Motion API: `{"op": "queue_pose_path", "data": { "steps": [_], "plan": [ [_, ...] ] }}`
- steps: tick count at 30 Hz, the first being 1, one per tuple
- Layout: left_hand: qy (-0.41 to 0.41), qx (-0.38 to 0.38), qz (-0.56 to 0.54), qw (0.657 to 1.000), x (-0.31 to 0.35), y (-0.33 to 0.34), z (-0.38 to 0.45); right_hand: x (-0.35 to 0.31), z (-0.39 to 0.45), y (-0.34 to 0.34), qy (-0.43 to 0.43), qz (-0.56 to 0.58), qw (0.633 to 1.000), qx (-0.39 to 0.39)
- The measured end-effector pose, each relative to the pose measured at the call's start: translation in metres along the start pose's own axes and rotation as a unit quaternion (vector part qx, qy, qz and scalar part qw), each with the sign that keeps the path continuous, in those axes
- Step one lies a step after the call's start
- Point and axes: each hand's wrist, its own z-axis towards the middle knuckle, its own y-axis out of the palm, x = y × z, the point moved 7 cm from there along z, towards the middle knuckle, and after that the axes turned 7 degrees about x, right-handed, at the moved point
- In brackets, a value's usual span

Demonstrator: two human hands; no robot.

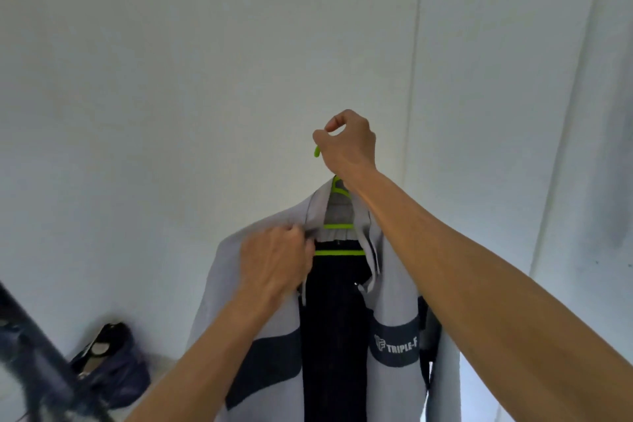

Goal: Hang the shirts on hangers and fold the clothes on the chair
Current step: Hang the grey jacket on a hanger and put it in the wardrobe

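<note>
A light grey shirt (394, 288) with a dark navy band and white "TRIPLE-F" lettering hangs open on a lime green hanger (339, 253). Held up in front of a white wall, it shows dark navy cloth (334, 336) hanging inside, under the hanger's bar. My right hand (347, 142) grips the hanger's hook at the top; the green tip pokes out to the left of my fingers. My left hand (275, 260) pinches the shirt's left front edge just below the collar, at the level of the hanger bar.
A dark blue bag or bundle of cloth (109, 367) lies on the floor at the lower left. A dark blurred bar (37, 353) crosses the bottom left corner. A pale curtain or panel (589, 147) hangs at the right.
</note>
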Motion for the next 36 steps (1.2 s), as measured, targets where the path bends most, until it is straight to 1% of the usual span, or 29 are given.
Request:
{"op": "queue_pose_path", "data": {
  "steps": [4,6,8,9,12,14,16,17,18,19,20,21,23,24,26,27,28,30,31,33,35,36],
  "plan": [
    [0.015,0.056,-0.021,0.998,0.003,0.012,-0.008,0.0,0.007,-0.012,0.007,0.001,0.999,0.041],
    [0.019,0.044,-0.022,0.999,0.011,0.012,-0.004,-0.001,0.01,-0.018,0.016,0.009,0.998,0.053],
    [0.001,0.027,0.015,1.0,0.013,0.014,0.001,-0.004,0.012,-0.019,0.02,0.011,0.998,0.054],
    [-0.008,0.025,0.016,1.0,0.013,0.016,0.003,-0.006,0.012,-0.02,0.02,0.013,0.998,0.054],
    [-0.003,0.046,-0.04,0.998,0.014,0.019,0.01,-0.013,0.016,-0.025,0.011,0.018,0.998,0.063],
    [0.022,0.066,-0.091,0.993,0.025,0.016,0.013,-0.012,0.019,-0.029,0.001,0.012,0.997,0.073],
    [0.058,0.094,-0.165,0.98,0.041,0.005,0.015,-0.006,0.018,-0.03,0.0,-0.005,0.998,0.068],
    [0.061,0.085,-0.19,0.976,0.045,0.002,0.017,0.0,0.016,-0.029,0.008,-0.011,0.998,0.061],
    [0.054,0.029,-0.199,0.978,0.046,0.006,0.018,0.006,0.014,-0.03,0.019,-0.011,0.998,0.055],
    [0.036,-0.018,-0.205,0.978,0.041,0.013,0.017,0.011,0.013,-0.033,0.03,-0.006,0.998,0.052],
    [0.006,-0.026,-0.212,0.977,0.029,0.015,0.015,0.014,0.014,-0.036,0.041,0.0,0.998,0.051],
    [-0.035,-0.007,-0.223,0.974,0.013,0.017,0.012,0.015,0.014,-0.04,0.05,0.006,0.998,0.049],
    [-0.132,0.056,-0.233,0.962,-0.027,0.026,0.007,0.013,0.018,-0.047,0.053,0.013,0.998,0.044],
    [-0.183,0.054,-0.239,0.952,-0.047,0.038,0.004,0.011,0.02,-0.051,0.051,0.016,0.998,0.042],
    [-0.274,-0.02,-0.266,0.924,-0.081,0.075,-0.004,0.005,0.023,-0.057,0.048,0.021,0.998,0.04],
    [-0.296,-0.06,-0.289,0.909,-0.09,0.09,-0.009,0.002,0.024,-0.059,0.047,0.022,0.998,0.041],
    [-0.299,-0.085,-0.319,0.896,-0.095,0.1,-0.013,0.0,0.025,-0.06,0.046,0.021,0.998,0.043],
    [-0.275,-0.092,-0.394,0.872,-0.095,0.109,-0.015,-0.003,0.028,-0.061,0.044,0.016,0.998,0.043],
    [-0.256,-0.079,-0.415,0.87,-0.092,0.107,-0.015,-0.005,0.03,-0.061,0.042,0.015,0.998,0.044],
    [-0.226,-0.026,-0.417,0.88,-0.089,0.095,-0.01,-0.006,0.034,-0.063,0.038,0.012,0.998,0.049],
    [-0.231,0.066,-0.392,0.888,-0.102,0.083,-0.003,-0.006,0.036,-0.065,0.025,-0.004,0.999,0.038],
    [-0.242,0.105,-0.39,0.882,-0.112,0.074,0.001,-0.005,0.036,-0.065,0.018,-0.021,0.999,0.021]
  ]
}}
